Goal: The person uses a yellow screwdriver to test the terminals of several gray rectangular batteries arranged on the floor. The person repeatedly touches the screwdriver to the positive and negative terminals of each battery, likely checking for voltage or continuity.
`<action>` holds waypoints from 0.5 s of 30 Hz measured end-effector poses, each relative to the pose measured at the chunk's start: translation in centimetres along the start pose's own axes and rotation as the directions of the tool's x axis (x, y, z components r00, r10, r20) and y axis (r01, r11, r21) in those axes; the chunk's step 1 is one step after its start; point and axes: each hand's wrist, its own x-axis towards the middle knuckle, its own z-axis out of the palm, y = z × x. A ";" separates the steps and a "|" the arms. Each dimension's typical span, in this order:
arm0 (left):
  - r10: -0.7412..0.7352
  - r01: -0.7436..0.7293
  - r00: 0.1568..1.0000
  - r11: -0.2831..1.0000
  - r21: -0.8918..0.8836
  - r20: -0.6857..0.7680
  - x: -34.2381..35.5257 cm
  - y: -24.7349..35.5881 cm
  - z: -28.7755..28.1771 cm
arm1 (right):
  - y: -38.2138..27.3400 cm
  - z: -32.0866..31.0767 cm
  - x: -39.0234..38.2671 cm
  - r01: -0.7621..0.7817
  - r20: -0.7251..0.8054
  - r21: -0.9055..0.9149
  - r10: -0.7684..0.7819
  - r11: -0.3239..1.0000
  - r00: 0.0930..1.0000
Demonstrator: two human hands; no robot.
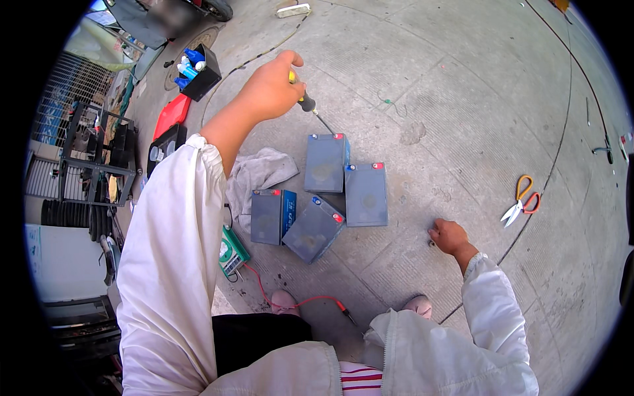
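Reaching forward, my left hand grips a yellow-and-black screwdriver, its tip down at a red terminal on the farthest grey battery. Several batteries sit close together: one to the right, one at left, one angled nearest me. Right of them, low over the floor, my right hand is curled closed on something small I cannot make out. A grey cloth lies behind the left battery, and a green meter with a red test lead lies nearer me.
Orange-handled scissors lie at right beside a long dark cable. At back left stand a black bin of bottles, a red case lid and a metal rack. A white power strip lies at the far edge.
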 end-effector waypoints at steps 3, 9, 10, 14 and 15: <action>-0.036 0.038 0.998 0.998 0.043 -0.046 -0.3 -0.2 0.6 | -0.1 0.0 0.1 0.007 0.001 0.003 -0.007 1.000 1.000; -0.295 0.294 0.956 0.955 0.037 0.014 -0.5 2.2 0.4 | 0.4 0.3 0.0 -0.002 -0.004 0.000 0.002 1.000 1.000; -0.284 0.281 0.959 0.955 0.096 0.018 -0.4 2.2 0.3 | 0.4 0.3 0.0 -0.003 -0.006 -0.001 0.003 1.000 1.000; -0.167 0.175 0.984 0.971 0.164 -0.059 -0.4 0.5 0.7 | 0.2 0.1 0.0 0.003 -0.001 0.009 -0.003 1.000 1.000; -0.119 0.133 0.988 0.981 0.141 -0.102 -0.6 0.4 0.8 | 0.1 0.1 0.0 0.005 -0.004 0.007 -0.005 1.000 1.000</action>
